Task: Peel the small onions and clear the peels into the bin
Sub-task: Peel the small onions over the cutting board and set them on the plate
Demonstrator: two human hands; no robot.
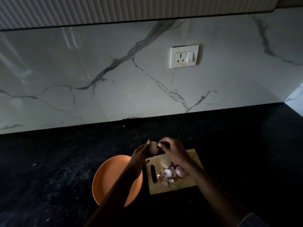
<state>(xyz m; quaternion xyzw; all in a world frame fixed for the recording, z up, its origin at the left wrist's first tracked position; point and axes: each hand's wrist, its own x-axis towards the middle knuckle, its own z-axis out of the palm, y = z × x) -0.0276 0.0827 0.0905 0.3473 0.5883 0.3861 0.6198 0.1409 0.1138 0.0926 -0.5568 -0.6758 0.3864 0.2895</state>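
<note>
My left hand (139, 154) holds a small pale onion (154, 149) above the far edge of the wooden cutting board (188, 184). My right hand (172, 149) pinches a bit of skin at the onion's right side. On the board lie a pale peeled onion (165, 162), a pinkish onion (179, 171) partly hidden by my right wrist, and a heap of loose peels (166, 175). No bin is in view.
An orange plate (105, 179) sits left of the board on the dark countertop (49, 169), partly under my left forearm. A marble backsplash with a wall socket (184, 56) rises behind. The scene is dim.
</note>
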